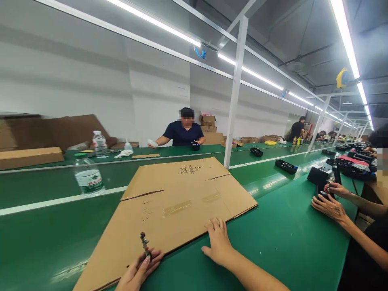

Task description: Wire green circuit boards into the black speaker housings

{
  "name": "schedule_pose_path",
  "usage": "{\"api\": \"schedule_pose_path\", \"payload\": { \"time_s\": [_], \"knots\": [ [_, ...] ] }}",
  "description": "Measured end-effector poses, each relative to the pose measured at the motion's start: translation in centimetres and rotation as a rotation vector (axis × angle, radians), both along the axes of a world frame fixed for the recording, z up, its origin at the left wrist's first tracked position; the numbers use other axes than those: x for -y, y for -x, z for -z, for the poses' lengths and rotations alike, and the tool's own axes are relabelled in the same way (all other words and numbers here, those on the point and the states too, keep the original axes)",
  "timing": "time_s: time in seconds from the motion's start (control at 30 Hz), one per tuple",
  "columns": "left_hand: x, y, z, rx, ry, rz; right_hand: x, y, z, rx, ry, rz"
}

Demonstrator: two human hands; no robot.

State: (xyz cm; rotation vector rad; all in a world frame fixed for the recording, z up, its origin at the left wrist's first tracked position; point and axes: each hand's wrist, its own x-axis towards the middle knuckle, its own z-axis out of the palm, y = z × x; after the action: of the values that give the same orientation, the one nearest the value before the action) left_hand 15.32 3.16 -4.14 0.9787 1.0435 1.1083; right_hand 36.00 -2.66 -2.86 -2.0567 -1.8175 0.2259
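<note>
A large flattened cardboard sheet (182, 214) lies on the green work surface (273, 238), with strips of clear tape and dark handwriting on it. Above its lower left part, my left hand (141, 268) is closed on a small slim electronic part (144, 243), held upright between thumb and fingers. My right hand (218, 240) rests at the sheet's near edge, its fingers spread over the cardboard and its thumb apart, holding nothing.
A green-capped water bottle (89, 180) stands left of the cardboard. A white post (235, 97) rises behind it. At right, a person's hands (332, 206) hold small parts; black devices (285, 166) lie beyond. Another person (185, 133) sits opposite.
</note>
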Motion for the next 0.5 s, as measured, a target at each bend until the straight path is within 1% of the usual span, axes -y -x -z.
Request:
{"api": "schedule_pose_path", "payload": {
  "time_s": [0.1, 0.2, 0.33, 0.5],
  "knots": [
    [-0.5, 0.1, 1.4, 0.047, 0.029, -0.040, -2.0, -0.5, 1.0, -0.010, -0.101, 0.061],
    [-1.1, 0.4, 1.8, 0.101, 0.067, -0.047, -3.0, -1.3, 2.2, -0.025, -0.169, 0.123],
    [-1.6, 0.8, 1.6, 0.171, 0.129, -0.011, -3.3, -1.9, 3.3, -0.022, -0.200, 0.108],
    [-1.5, 1.2, 0.7, 0.277, 0.199, -0.007, -3.8, -2.3, 3.7, -0.019, -0.240, 0.109]
  ]
}}
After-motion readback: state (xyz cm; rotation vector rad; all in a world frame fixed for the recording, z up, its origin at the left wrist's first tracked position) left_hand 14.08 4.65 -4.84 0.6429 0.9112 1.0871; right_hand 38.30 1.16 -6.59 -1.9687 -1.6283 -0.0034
